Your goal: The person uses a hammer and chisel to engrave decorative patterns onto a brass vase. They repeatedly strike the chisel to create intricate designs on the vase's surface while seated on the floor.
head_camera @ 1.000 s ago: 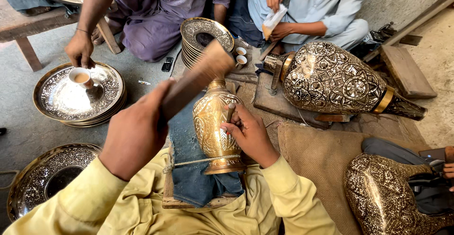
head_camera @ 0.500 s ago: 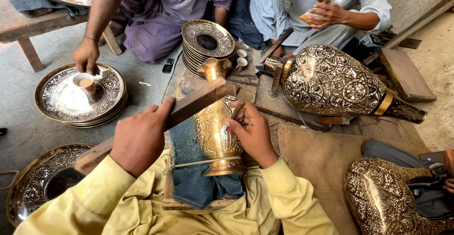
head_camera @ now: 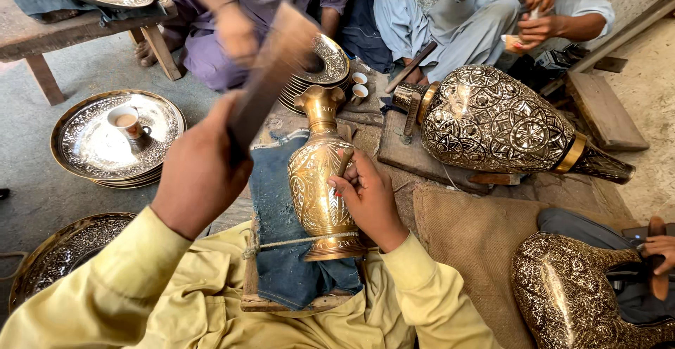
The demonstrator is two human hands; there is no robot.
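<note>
Two hands work the small brass vase lying on the denim-covered board. Since a moment ago the left hand, fist clamped round the wooden mallet, has swung it up off the vase. The right hand keeps its fingers pressed on the vase's belly. No packages or signs show; a teacup stands on the stacked trays.
</note>
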